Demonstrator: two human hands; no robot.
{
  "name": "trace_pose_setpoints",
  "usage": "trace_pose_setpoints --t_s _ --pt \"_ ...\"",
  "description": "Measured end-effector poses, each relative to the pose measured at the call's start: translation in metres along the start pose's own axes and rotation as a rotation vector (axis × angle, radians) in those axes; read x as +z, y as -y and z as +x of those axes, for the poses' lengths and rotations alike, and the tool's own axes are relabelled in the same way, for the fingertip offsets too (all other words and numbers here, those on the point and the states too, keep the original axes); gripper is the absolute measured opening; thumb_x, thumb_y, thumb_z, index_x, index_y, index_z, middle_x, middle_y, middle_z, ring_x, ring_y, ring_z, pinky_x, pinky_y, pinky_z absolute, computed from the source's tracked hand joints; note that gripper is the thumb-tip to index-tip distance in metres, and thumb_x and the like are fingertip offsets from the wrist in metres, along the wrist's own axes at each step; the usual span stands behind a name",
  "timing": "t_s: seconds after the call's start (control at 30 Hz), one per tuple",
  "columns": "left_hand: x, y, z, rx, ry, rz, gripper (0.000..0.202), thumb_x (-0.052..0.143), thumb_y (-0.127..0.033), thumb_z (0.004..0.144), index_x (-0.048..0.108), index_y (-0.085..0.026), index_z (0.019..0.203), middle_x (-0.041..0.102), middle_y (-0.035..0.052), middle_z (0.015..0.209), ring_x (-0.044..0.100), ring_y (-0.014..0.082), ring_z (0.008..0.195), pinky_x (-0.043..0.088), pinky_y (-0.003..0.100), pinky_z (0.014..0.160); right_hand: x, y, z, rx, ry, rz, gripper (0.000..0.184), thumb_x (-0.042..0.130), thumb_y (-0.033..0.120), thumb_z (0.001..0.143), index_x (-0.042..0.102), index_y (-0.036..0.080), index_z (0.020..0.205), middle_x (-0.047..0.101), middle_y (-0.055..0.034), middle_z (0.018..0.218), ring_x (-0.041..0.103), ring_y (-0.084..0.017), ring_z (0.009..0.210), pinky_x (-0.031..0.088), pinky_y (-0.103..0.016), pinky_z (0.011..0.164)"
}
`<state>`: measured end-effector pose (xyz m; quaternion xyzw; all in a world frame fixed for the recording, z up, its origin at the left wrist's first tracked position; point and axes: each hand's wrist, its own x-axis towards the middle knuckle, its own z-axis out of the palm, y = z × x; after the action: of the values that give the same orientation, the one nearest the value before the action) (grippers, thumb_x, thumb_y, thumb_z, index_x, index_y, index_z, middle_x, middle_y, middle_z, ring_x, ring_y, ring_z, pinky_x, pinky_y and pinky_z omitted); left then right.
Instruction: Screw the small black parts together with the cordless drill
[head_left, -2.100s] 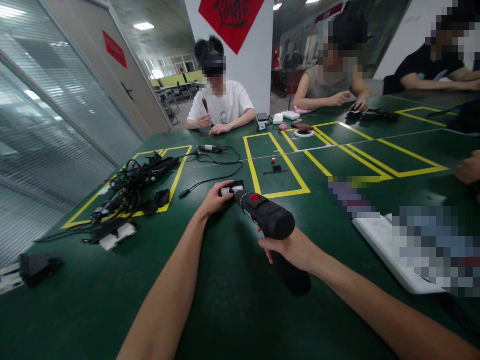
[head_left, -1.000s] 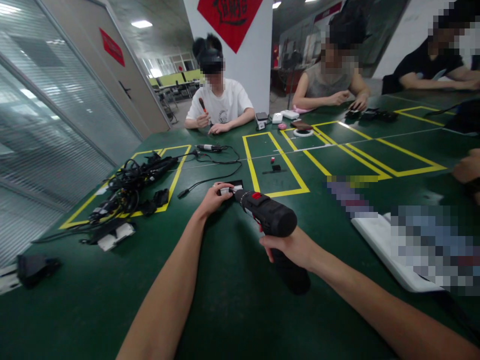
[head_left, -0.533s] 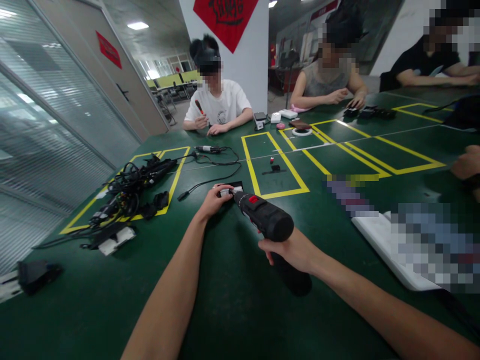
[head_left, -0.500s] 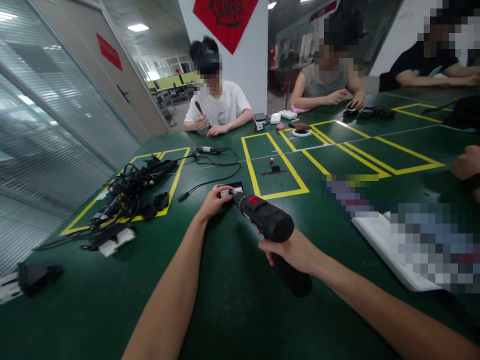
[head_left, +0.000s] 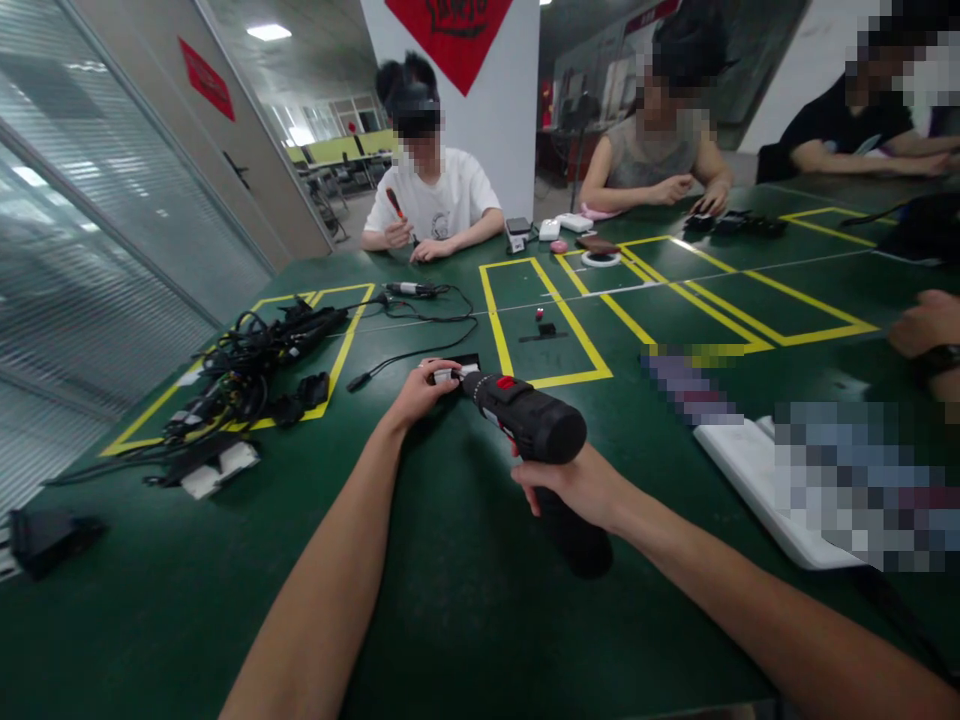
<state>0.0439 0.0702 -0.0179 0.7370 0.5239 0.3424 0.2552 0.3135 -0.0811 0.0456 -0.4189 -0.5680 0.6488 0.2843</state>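
Right hand (head_left: 574,487) is closed around the grip of a black cordless drill (head_left: 536,428). The drill body is tilted forward-left over the desk (head_left: 465,600), red switch on top, nose pointing at a small black-and-white part (head_left: 451,373). Left hand (head_left: 416,393) is clamped down on that part, fingers curled over it, pinning it flat to the desk. The drill tip meets the part right at the left fingertips; the exact contact point is too small to see. The part sits just outside the near left corner of a yellow tape box (head_left: 551,380). A white tray (head_left: 750,470) lies to the right, and a white-and-black unit (head_left: 214,468) to the left. Beyond that is a tangle of black cables (head_left: 255,360). Inside the tape box are a small red piece (head_left: 538,314) and a black piece (head_left: 546,329), well apart from the drill. At the far edge, a person in a white shirt (head_left: 442,205) holds a red-handled screwdriver (head_left: 394,203).
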Motion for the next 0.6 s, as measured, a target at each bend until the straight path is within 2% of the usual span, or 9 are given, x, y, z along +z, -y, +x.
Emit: trace_pose_setpoints --t_s 0.4,0.6 --pt "-0.0001 0.0005 0.0 -0.038 0.01 -0.069 0.038 0.07 -0.035 0.076 0.073 -0.019 0.11 0.06 0.0068 0.113 0.054 0.0178 0.085 0.045 0.033 0.082 -0.0006 -0.0004 -0.0012 -0.009 0.006 0.018 0.007 0.062 0.02 0.072 0.057 0.018 0.069 0.06 0.0013 0.054 0.057 -0.014 0.05 0.045 -0.029 0.057" --pt "-0.0007 0.0007 0.0001 -0.032 0.006 -0.074 0.037 0.07 -0.034 0.076 0.072 -0.02 0.11 0.061 0.0074 0.115 0.055 0.0205 0.092 0.044 0.035 0.088 -0.0008 0.0017 -0.0019 0.011 0.001 0.02 0.007 0.062 0.02 0.071 0.057 0.018 0.067 0.06 0.0009 0.054 0.057 -0.014 0.05 0.045 -0.029 0.057"
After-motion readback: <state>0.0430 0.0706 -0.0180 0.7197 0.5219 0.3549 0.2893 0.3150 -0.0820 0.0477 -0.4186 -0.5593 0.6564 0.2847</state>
